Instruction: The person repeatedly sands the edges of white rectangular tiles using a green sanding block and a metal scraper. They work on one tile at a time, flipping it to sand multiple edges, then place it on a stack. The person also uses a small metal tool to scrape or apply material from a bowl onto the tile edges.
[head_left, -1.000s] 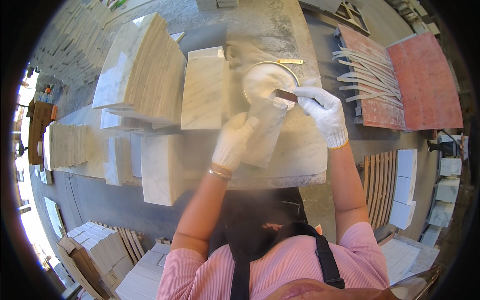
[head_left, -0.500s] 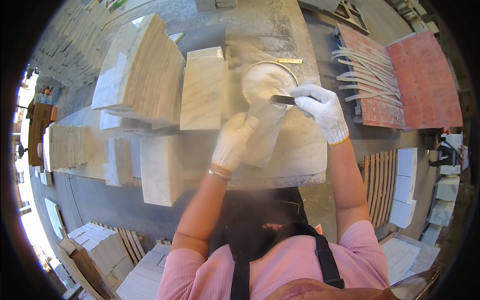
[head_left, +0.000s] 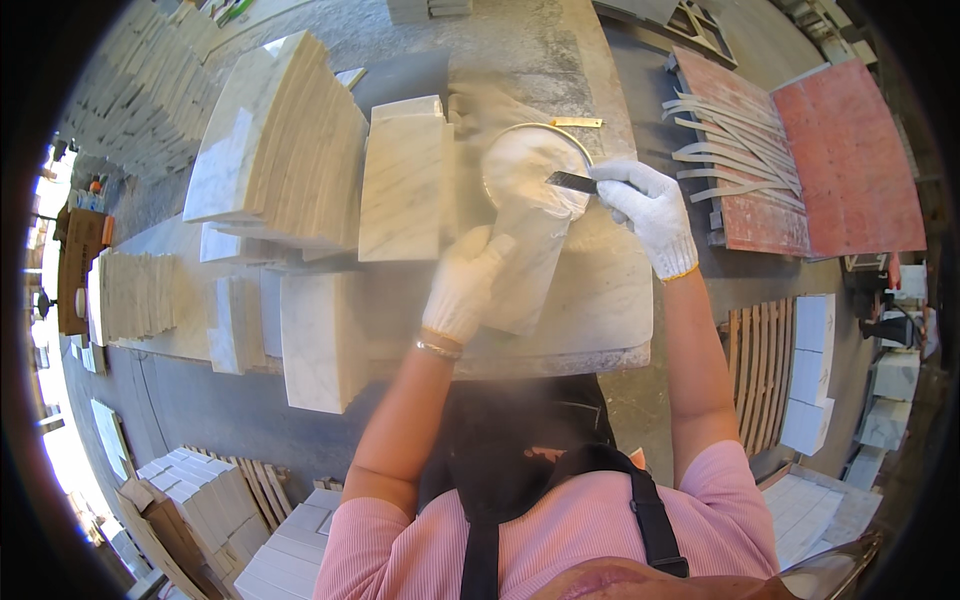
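Observation:
My left hand (head_left: 465,285), in a white glove, holds a curved white marble piece (head_left: 530,260) on the dusty stone worktable (head_left: 600,300). My right hand (head_left: 652,210), also gloved, grips a dark flat scraper (head_left: 572,181). The scraper's tip lies over a round metal bowl (head_left: 530,165) of white paste, just above the top end of the marble piece.
Stacks of curved marble slabs (head_left: 285,150) and a flat slab (head_left: 405,180) stand left of the bowl. Another slab (head_left: 320,340) sits at the table's near left edge. Red boards with pale curved strips (head_left: 790,160) lie right. More tiles (head_left: 810,370) are stacked on the floor.
My right hand has shifted the scraper slightly left over the bowl. My left hand and the marble piece have stayed in place.

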